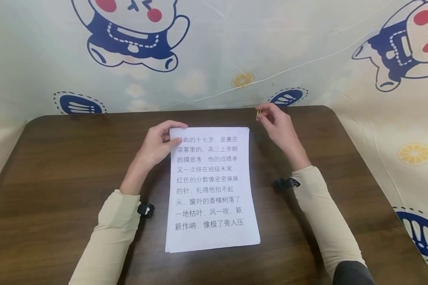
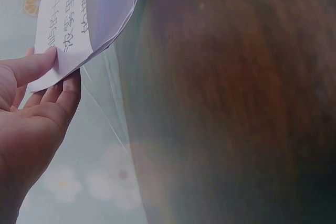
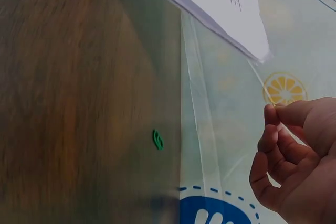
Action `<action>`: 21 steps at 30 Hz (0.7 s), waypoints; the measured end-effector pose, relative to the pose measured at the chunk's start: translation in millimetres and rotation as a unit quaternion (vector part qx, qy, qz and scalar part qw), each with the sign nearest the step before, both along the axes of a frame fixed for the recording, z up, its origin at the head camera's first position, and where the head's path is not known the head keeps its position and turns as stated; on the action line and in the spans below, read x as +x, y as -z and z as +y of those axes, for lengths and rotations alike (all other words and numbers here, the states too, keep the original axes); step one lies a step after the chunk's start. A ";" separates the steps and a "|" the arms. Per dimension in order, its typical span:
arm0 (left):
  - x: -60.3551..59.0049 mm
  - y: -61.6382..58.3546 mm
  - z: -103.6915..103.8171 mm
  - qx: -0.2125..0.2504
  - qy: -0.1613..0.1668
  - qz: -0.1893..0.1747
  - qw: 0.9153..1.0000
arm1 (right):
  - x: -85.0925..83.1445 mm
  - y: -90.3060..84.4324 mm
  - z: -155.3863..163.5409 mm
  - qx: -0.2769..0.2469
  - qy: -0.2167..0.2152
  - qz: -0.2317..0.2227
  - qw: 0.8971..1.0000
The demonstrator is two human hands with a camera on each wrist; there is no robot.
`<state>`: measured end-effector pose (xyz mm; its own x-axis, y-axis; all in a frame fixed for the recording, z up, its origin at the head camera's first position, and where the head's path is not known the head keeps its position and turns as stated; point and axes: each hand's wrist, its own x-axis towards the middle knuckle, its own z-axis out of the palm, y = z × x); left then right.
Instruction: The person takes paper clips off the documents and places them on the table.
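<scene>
A stack of white paper sheets (image 1: 214, 237) with large printed Chinese text is in the middle of the head view, its top end tilted up off the table. My left hand (image 1: 153, 144) grips its top left corner; in the left wrist view the thumb (image 2: 39, 66) lies on the printed face and the fingers are behind. Beyond the top right corner, apart from the sheets, my right hand (image 1: 281, 128) pinches a small yellow paper clip (image 1: 258, 114) between thumb and fingertips. A green paper clip (image 3: 158, 139) lies on the table below that hand.
The dark wood table (image 1: 75, 178) ends just past both hands. Behind it hangs a pale cloth (image 1: 214, 51) printed with cartoon figures and orange slices, which also runs down the right side.
</scene>
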<state>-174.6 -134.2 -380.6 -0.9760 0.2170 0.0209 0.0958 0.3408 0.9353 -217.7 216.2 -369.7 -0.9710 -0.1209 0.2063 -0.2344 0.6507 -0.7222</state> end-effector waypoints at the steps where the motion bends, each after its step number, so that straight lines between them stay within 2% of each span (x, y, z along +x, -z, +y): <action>1: 0.0 -0.3 0.0 -0.002 -0.001 0.000 1.000 | 0.1 0.1 1.9 0.003 -0.001 -0.002 1.000; 8: 0.0 -1.2 0.5 -0.006 -0.002 -0.004 1.000 | 0.6 2.1 13.4 0.025 0.004 -0.031 0.999; 21: 0.3 0.6 0.9 -0.008 -0.009 -0.006 1.000 | 2.8 6.6 28.1 0.060 0.012 -0.058 0.996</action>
